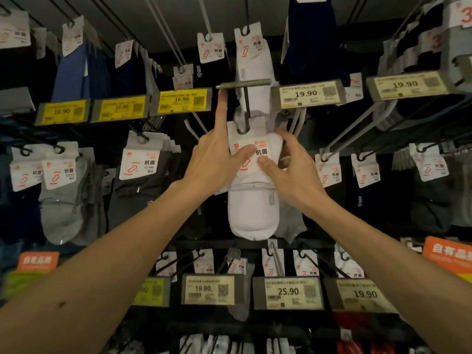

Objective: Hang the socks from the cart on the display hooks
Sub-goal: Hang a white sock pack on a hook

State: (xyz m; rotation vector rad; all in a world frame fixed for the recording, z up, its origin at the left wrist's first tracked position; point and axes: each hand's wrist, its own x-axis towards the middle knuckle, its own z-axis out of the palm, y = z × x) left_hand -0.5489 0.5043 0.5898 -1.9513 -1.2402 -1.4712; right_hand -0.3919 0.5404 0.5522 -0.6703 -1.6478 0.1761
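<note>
Here, sock packs (139, 162) and price tags (309, 94) crowd dark display hooks (246, 106).

I count one left hand (212, 159), one right hand (293, 175), one white sock pack (251, 208) between them, three yellow price tags (122, 107) up top, five pale price tags (288, 292) facing me, two orange signs (449, 254).

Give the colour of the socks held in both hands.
The socks are white; the head view shows it best.
</note>
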